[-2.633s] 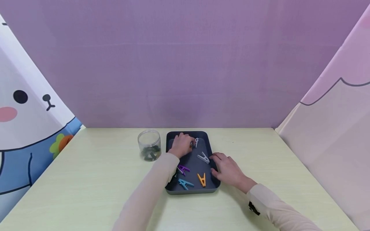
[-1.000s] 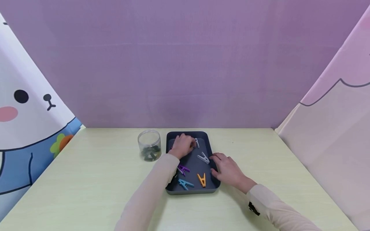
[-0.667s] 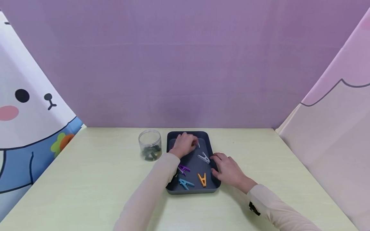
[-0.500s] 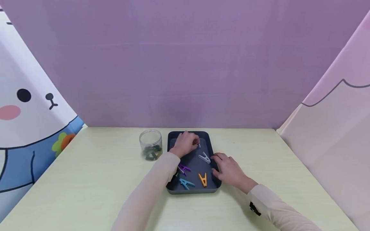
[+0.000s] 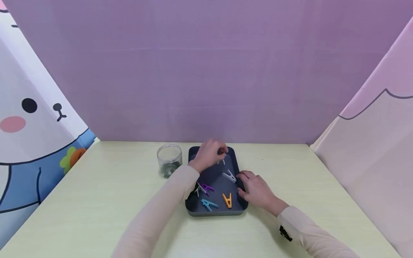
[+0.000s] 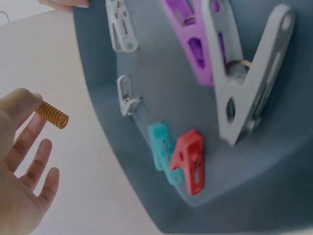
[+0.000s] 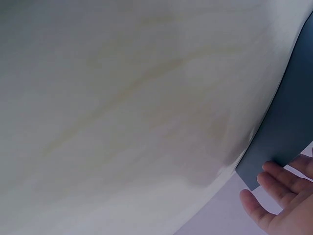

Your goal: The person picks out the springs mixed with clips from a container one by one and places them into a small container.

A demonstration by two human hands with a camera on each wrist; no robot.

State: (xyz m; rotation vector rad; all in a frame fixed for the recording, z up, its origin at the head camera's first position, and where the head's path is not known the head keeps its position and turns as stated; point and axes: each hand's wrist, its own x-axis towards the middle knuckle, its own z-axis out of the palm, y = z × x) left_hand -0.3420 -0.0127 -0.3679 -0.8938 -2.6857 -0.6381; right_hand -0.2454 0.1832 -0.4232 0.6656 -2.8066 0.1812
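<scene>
My left hand [image 5: 209, 154] is over the far end of a dark grey tray [image 5: 218, 213]. In the left wrist view its thumb and forefinger pinch a gold-coloured coil spring [image 6: 53, 115], the other fingers loosely spread. Clothespins lie in the tray: purple [image 6: 193, 44], large grey [image 6: 232, 98], teal [image 6: 159, 142] and red [image 6: 190, 161] among them. The head view also shows an orange clothespin [image 5: 227, 200] and a light grey one [image 5: 229, 176]. My right hand [image 5: 258, 190] rests its relaxed fingers against the tray's right side, holding nothing; the right wrist view shows those fingertips at the wall.
A clear round jar [image 5: 169, 159] with dark pieces at its bottom stands left of the tray on the pale table [image 5: 96, 193]. A purple cloth wall [image 5: 206, 71] rises behind the table, with printed cloth panels on both sides.
My left hand has risen and shifted slightly toward the far right of the tray, with the spring between its fingers. My right hand stays at the tray's side. The head view shifts a little.
</scene>
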